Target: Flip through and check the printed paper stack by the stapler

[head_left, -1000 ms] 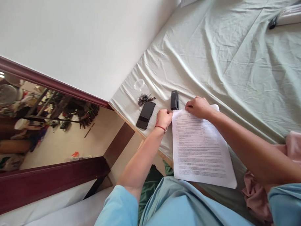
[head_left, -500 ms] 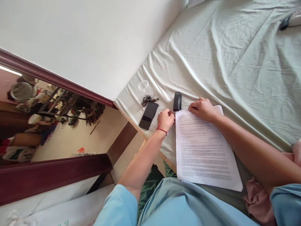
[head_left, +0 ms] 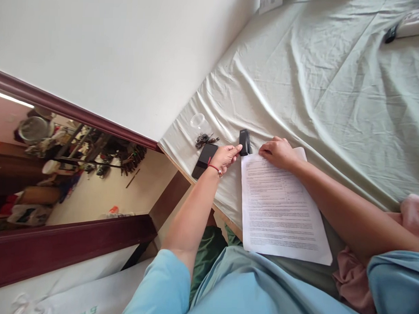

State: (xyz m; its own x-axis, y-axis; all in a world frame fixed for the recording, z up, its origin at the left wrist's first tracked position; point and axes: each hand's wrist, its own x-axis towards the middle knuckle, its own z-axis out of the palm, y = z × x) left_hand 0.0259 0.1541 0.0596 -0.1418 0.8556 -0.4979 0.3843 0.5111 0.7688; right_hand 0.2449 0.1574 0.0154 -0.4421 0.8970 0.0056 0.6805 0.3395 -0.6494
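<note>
My left hand [head_left: 226, 157], with a red string at its wrist, has its thumb against the lower end of a black stapler [head_left: 244, 142]; the fingers are closed at its side, partly hidden. The stapler sits at the top left corner of a stack of printed paper sheets [head_left: 279, 214]. My right hand [head_left: 277, 152] is curled over the upper edge of the sheets, closed on them, and its forearm crosses their right side. Partly covered by my left wrist, a black phone [head_left: 203, 160] lies on the cloth.
A tangled dark cord [head_left: 205, 139] and a clear plastic cup [head_left: 197, 120] lie beyond the phone. Pale green cloth [head_left: 335, 97] covers the surface, which meets a white wall [head_left: 113, 48]. Pink fabric [head_left: 354, 281] lies at right. A wooden edge [head_left: 228, 220] borders the left side.
My left hand has moved up from the corner of the sheets to the stapler and taken hold of its lower end. My right hand has stayed on the sheets.
</note>
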